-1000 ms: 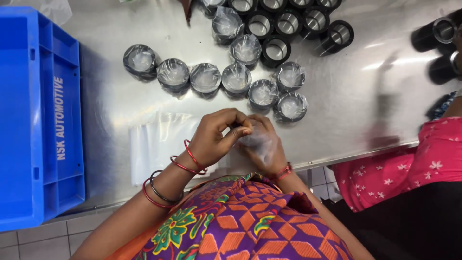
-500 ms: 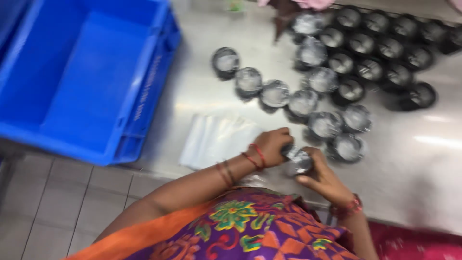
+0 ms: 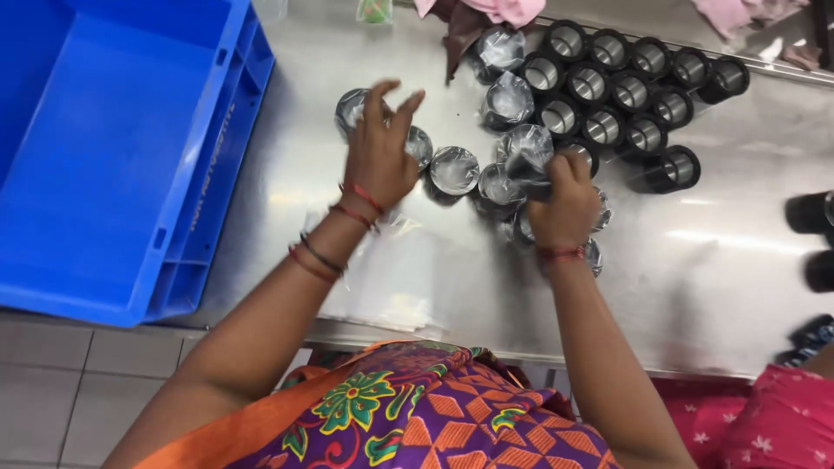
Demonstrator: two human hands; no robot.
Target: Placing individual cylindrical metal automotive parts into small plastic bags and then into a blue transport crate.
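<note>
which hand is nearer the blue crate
Left. The left hand hovers open over the wrapped metal cylinders, just right of the blue crate. The right hand is farther right, gripping a plastic-wrapped cylinder amid the cluster.

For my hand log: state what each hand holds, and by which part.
Right hand grips a plastic-wrapped metal sleeve by its near side. Left hand holds nothing, fingers spread above the wrapped sleeves.
</note>
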